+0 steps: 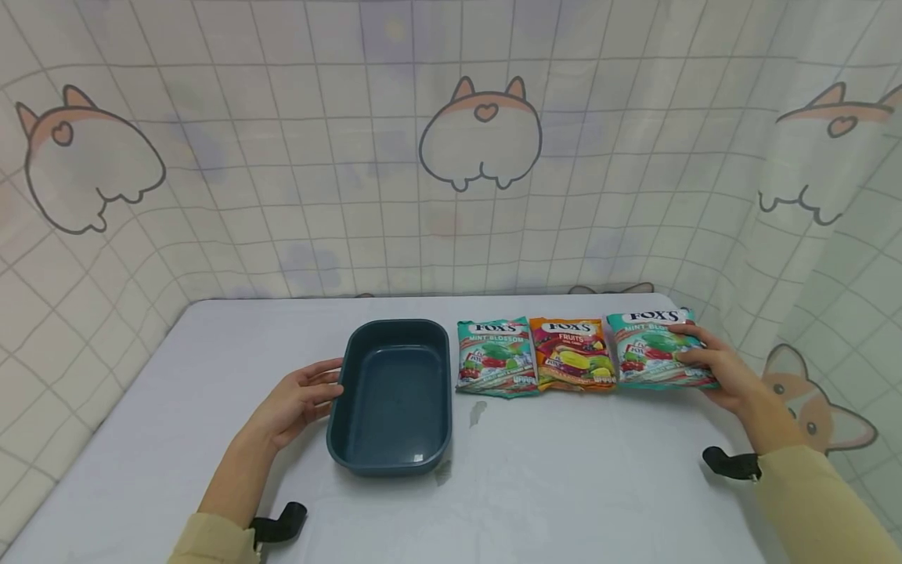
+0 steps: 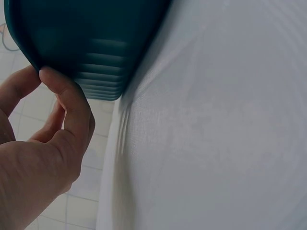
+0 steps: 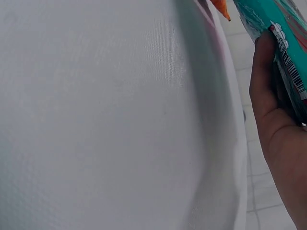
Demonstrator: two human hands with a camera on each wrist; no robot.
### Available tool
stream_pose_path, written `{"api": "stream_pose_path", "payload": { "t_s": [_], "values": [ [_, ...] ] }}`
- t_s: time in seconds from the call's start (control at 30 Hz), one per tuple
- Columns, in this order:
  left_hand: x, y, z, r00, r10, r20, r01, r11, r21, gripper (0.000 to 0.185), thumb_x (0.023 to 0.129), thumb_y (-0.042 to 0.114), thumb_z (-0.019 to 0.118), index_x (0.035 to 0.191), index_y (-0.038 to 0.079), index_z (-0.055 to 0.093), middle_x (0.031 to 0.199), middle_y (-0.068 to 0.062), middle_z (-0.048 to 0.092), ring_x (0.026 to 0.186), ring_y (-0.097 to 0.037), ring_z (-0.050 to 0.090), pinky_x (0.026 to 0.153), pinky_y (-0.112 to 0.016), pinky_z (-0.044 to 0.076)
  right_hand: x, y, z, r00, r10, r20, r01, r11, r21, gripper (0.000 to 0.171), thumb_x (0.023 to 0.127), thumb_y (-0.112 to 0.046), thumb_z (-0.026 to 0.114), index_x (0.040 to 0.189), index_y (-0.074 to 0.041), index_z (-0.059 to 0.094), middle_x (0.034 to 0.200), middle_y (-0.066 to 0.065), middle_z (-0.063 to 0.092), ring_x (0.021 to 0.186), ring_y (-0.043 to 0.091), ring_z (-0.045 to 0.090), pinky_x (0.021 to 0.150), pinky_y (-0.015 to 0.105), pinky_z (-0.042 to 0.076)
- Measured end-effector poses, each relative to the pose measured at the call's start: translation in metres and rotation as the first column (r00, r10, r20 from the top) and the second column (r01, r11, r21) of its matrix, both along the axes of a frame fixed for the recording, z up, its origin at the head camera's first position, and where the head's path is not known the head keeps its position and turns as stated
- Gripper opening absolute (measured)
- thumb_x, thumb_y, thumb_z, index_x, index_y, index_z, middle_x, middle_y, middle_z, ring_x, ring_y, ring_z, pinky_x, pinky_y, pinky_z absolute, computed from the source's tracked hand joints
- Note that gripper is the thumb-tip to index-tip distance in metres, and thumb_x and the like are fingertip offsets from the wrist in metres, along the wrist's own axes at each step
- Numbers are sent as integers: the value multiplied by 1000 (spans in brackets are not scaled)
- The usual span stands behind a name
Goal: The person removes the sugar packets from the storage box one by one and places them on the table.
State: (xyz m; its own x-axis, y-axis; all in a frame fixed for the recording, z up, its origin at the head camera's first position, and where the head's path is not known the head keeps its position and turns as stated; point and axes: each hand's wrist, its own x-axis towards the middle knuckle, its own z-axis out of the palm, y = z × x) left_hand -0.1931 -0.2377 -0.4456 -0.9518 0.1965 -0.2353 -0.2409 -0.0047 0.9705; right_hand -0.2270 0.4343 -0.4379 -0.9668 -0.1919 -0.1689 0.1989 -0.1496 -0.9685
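The right hand [image 1: 719, 366] grips the rightmost candy bag [image 1: 651, 348] — probably lifting it. The left hand [image 1: 299, 399] touches the tub [image 1: 395, 462], fingers loose — next, carry the bag leftward.

Three candy bags lay in a row near the desk's far edge. The left bag [image 1: 495, 357] read "FOX'S MINT BLOSSOM". The middle bag [image 1: 572, 353] read "FOX'S FRUITS". The right bag [image 1: 651, 348] showed "FOX'S" and "MINT", the rest cut off.
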Motion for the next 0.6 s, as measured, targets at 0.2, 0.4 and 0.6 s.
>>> {"api": "stream_pose_path", "payload": {
  "t_s": [0.2, 0.4, 0.6],
  "values": [
    [0, 0, 0, 1000, 1, 0, -1, 1000, 6, 65, 100, 8, 66, 156, -2, 34, 123, -8, 64, 97, -13, 67, 85, -29, 56, 0, 3, -1, 998, -37, 43, 35, 998, 57, 48, 103, 2, 50, 130, -34, 66, 116, -1, 54, 94, 17, 67, 77, 32, 59],
    [0, 0, 0, 1000, 3, -4, -2, 1000, 13, 66, 100, 7, 66, 156, -3, 34, 122, -7, 65, 97, -12, 67, 85, -29, 56, -3, -2, -5, 997, -55, 51, 45, 984, 174, 47, 101, -1, 55, 129, -37, 66, 135, 13, 37, 95, 15, 64, 78, 32, 58],
    [0, 0, 0, 1000, -5, -6, 5, 1000, 20, 66, 100, 7, 66, 156, -3, 34, 121, -6, 65, 96, -12, 67, 85, -29, 56, -7, -9, -7, 998, -38, 48, 25, 969, 244, 46, 102, -5, 55, 132, -38, 64, 151, 22, 21, 97, 15, 61, 80, 33, 57]
  ]
}}
